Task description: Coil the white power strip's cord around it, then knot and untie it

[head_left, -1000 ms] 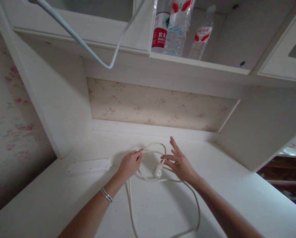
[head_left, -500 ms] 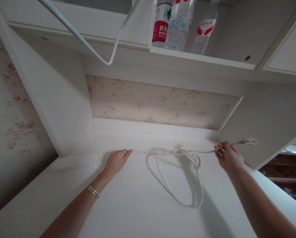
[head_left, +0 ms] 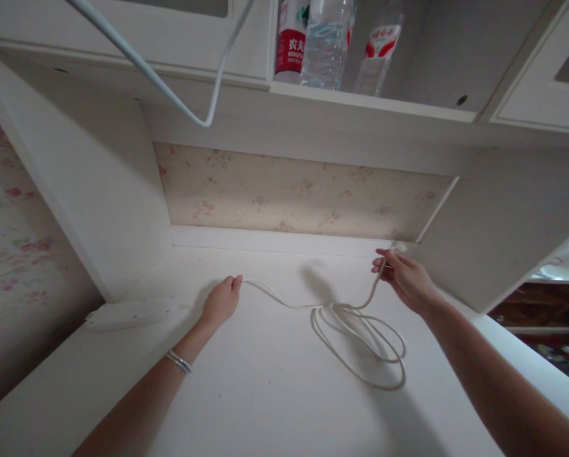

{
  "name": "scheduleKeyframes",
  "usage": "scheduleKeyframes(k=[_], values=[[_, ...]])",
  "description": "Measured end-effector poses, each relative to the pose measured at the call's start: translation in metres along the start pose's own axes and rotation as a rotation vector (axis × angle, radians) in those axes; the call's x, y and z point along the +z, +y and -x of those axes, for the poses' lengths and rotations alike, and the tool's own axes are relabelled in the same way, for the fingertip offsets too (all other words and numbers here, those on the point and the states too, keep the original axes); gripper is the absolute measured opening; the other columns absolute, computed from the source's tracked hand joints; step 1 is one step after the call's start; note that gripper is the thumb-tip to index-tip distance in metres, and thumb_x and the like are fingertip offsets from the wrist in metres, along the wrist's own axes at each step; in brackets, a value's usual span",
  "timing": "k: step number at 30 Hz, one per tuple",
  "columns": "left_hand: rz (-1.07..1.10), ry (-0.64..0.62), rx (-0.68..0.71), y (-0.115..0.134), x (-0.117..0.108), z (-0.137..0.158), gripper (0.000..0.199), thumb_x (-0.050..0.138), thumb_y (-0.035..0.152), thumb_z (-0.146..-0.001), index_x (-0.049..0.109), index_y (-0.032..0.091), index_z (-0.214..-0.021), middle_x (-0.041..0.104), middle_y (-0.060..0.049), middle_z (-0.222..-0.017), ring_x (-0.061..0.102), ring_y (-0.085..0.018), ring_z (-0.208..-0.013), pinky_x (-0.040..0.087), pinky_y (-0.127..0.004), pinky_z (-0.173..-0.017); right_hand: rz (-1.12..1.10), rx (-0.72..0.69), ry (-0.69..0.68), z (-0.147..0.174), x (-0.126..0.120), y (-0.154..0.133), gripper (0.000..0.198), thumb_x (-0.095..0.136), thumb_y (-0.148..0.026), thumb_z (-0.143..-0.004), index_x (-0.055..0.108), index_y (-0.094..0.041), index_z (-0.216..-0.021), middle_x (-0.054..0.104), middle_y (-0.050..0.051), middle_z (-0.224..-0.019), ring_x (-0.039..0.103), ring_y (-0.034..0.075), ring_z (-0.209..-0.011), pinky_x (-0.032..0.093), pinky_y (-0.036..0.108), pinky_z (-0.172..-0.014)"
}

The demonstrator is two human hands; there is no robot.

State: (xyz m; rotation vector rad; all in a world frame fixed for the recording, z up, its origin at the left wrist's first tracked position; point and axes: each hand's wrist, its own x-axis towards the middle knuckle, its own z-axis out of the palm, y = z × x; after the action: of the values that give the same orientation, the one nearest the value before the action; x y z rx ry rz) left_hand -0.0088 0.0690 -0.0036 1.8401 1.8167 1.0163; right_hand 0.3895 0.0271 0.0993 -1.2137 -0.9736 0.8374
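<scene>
A white power cord [head_left: 355, 376] hangs in several loops between my hands, over the white surface. My left hand [head_left: 222, 298], with bracelets at its wrist, is closed on the cord at the left. At the right, my right hand [head_left: 406, 276] pinches the cord near its pale plug [head_left: 397, 247], which shows just above the fingers and is partly hidden. Left of my left hand lies a white power strip [head_left: 132, 314] on the surface.
Overhead, a shelf [head_left: 374, 105] holds a red-labelled bottle [head_left: 290, 47], a clear bottle [head_left: 325, 51] and another bottle [head_left: 378, 51]. A bent pale bar [head_left: 170, 95] hangs in front of the cabinet. Side panels [head_left: 94, 184] bound the recess.
My right hand has moved left and up with the plug end, closer to my left hand. The taut cord has gone slack, and its loops have sagged and shifted right.
</scene>
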Motion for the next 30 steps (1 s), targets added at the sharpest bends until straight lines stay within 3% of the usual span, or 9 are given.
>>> scheduleKeyframes(k=[4, 7, 9, 12, 15, 19, 25, 28, 30], values=[[0.160, -0.013, -0.024, 0.029, -0.002, -0.008, 0.051, 0.016, 0.051, -0.092, 0.052, 0.017, -0.079, 0.060, -0.004, -0.072, 0.051, -0.012, -0.055, 0.035, -0.024, -0.050, -0.045, 0.057, -0.338, 0.025, 0.070, -0.015, 0.033, 0.060, -0.044, -0.081, 0.057, -0.014, -0.095, 0.061, 0.002, -0.070, 0.057, 0.010, -0.058, 0.040, 0.019, -0.049], [0.533, -0.071, -0.082, 0.060, -0.003, -0.003, 0.044, 0.028, 0.053, -0.089, 0.052, 0.016, -0.093, 0.062, -0.004, -0.085, 0.043, -0.007, -0.047, 0.031, -0.021, -0.045, -0.133, 0.119, -0.531, 0.045, 0.118, -0.023, 0.028, 0.061, -0.042, -0.080, 0.052, -0.017, -0.090, 0.062, 0.002, -0.078, 0.062, 0.013, -0.068, 0.039, 0.020, -0.052], [0.700, -0.141, -0.059, 0.081, -0.003, 0.006, 0.044, 0.036, 0.055, -0.086, 0.054, 0.016, -0.095, 0.062, -0.005, -0.089, 0.041, -0.006, -0.047, 0.028, -0.020, -0.044, -0.180, 0.130, -0.609, 0.053, 0.144, -0.025, 0.028, 0.061, -0.041, -0.081, 0.051, -0.017, -0.091, 0.062, 0.002, -0.080, 0.063, 0.014, -0.072, 0.039, 0.020, -0.053], [0.768, -0.271, 0.032, 0.102, -0.002, 0.020, 0.046, 0.041, 0.056, -0.084, 0.059, 0.016, -0.099, 0.063, -0.005, -0.092, 0.041, -0.007, -0.050, 0.028, -0.020, -0.046, -0.191, 0.112, -0.641, 0.056, 0.171, -0.025, 0.027, 0.060, -0.040, -0.081, 0.052, -0.017, -0.093, 0.061, 0.002, -0.078, 0.062, 0.012, -0.067, 0.040, 0.020, -0.052], [0.792, -0.331, 0.052, 0.107, 0.000, 0.032, 0.050, 0.037, 0.056, -0.086, 0.059, 0.015, -0.103, 0.064, -0.006, -0.085, 0.041, -0.009, -0.053, 0.029, -0.021, -0.048, -0.104, 0.045, -0.598, 0.052, 0.183, -0.021, 0.026, 0.059, -0.042, -0.081, 0.054, -0.017, -0.087, 0.061, 0.001, -0.075, 0.059, 0.011, -0.062, 0.043, 0.022, -0.052], [0.743, -0.410, 0.139, 0.098, 0.006, 0.039, 0.043, 0.040, 0.053, -0.086, 0.059, 0.014, -0.082, 0.056, -0.001, -0.068, 0.041, -0.011, -0.056, 0.031, -0.022, -0.051, 0.160, -0.103, -0.510, 0.040, 0.186, -0.010, 0.030, 0.059, -0.046, -0.079, 0.056, -0.016, -0.077, 0.066, 0.005, -0.078, 0.060, 0.014, -0.069, 0.046, 0.024, -0.057], [0.390, -0.202, 0.305, 0.093, 0.007, 0.042, 0.033, 0.037, 0.043, -0.090, 0.050, 0.018, -0.073, 0.043, 0.005, -0.057, 0.040, -0.011, -0.054, 0.028, -0.022, -0.053, 0.446, -0.107, -0.263, 0.028, 0.180, 0.017, 0.026, 0.062, -0.041, -0.075, 0.054, -0.019, -0.086, 0.065, 0.002, -0.066, 0.059, 0.015, -0.059, 0.043, 0.025, -0.053], [0.262, -0.155, 0.396, 0.095, 0.003, 0.044, 0.027, 0.037, 0.037, -0.092, 0.054, 0.019, -0.080, 0.051, 0.002, -0.062, 0.047, -0.012, -0.058, 0.031, -0.023, -0.056, 0.628, -0.272, -0.363, 0.031, 0.176, 0.024, 0.021, 0.057, -0.036, -0.079, 0.060, -0.021, -0.094, 0.064, 0.000, -0.072, 0.058, 0.014, -0.063, 0.044, 0.027, -0.063], [0.234, -0.112, 0.405, 0.096, 0.001, 0.045, 0.022, 0.038, 0.033, -0.091, 0.055, 0.019, -0.096, 0.058, 0.000, -0.070, 0.052, -0.014, -0.063, 0.035, -0.024, -0.060, 0.701, -0.383, -0.473, 0.035, 0.174, 0.023, 0.025, 0.048, -0.038, -0.086, 0.065, -0.021, -0.087, 0.065, 0.004, -0.083, 0.060, 0.015, -0.078, 0.043, 0.028, -0.076]])
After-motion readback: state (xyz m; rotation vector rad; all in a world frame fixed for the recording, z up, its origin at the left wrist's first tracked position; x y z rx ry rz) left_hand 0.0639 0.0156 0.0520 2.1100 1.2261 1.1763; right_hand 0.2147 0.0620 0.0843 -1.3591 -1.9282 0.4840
